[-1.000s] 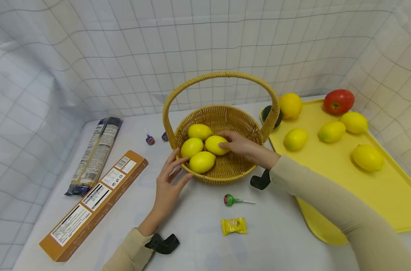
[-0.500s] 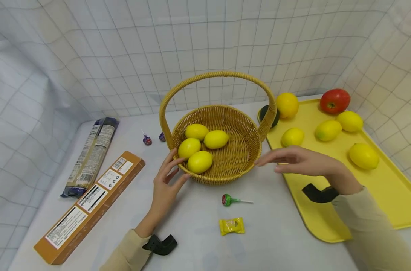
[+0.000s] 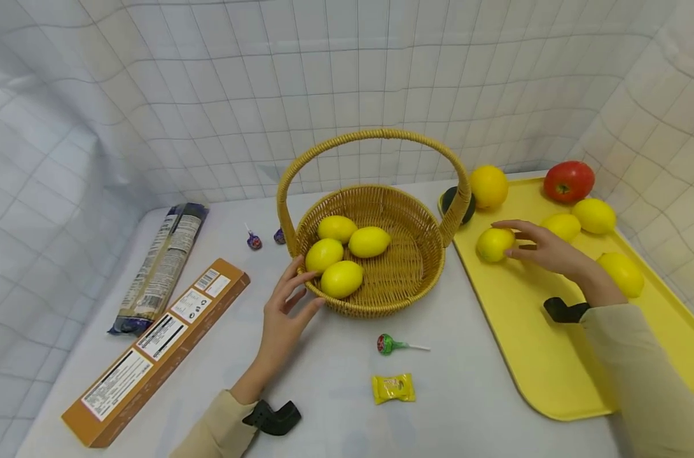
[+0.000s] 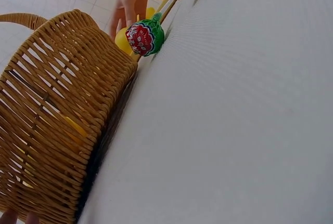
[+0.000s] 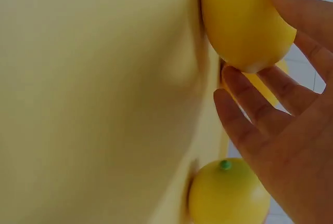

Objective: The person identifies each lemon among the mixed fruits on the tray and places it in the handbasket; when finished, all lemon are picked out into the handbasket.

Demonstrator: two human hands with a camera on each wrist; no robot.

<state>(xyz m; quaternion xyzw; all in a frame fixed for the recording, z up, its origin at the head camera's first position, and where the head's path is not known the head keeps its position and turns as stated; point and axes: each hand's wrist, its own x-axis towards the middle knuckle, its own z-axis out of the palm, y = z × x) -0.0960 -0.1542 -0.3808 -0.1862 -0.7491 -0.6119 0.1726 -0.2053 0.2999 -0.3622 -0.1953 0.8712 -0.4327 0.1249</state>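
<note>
**Right hand (image 3: 553,254) at a lemon (image 3: 492,245), right of the basket (image 3: 381,311)**

The lemon sits on the yellow tray (image 3: 521,346). The right hand's thumb and fingers bend around it; I cannot tell if they hold it tight. The left hand (image 3: 282,323) touches the basket's near left rim, thumb and fingers spread wide. Four more lemons (image 3: 342,279) lie inside the basket.

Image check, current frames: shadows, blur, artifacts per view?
Head: bright, soft shadows, backdrop grid lines bend, whether from lens or creases unclear; left wrist: dimmer, tilted, faint ripple pattern on the white table near the green lollipop; right wrist: dim, broad soft shadow across the yellow tray, right hand darkened.
</note>
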